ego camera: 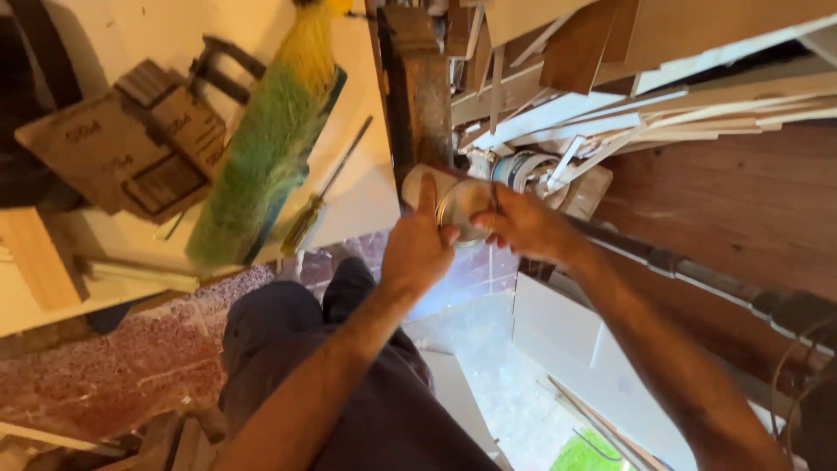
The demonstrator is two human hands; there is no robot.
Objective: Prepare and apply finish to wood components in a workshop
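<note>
Below your raised arms, your dark trousers (349, 384) fill the lower middle, with speckled red floor (113, 366) to the left. At upper right, a heap of wood offcuts (663, 78) lies above a brown board (741, 201). On the white bench (357, 201) at left lie a green-yellow brush (261, 148), sandpaper sheets (105, 148) and a screwdriver (314, 209). Between your hands sits a small round tin (458, 205), held up in front of a rusty post (418, 96). Your left hand (418, 249) grips its side, thumb up. Your right hand (523, 222) closes over its rim, fingers curled.
</note>
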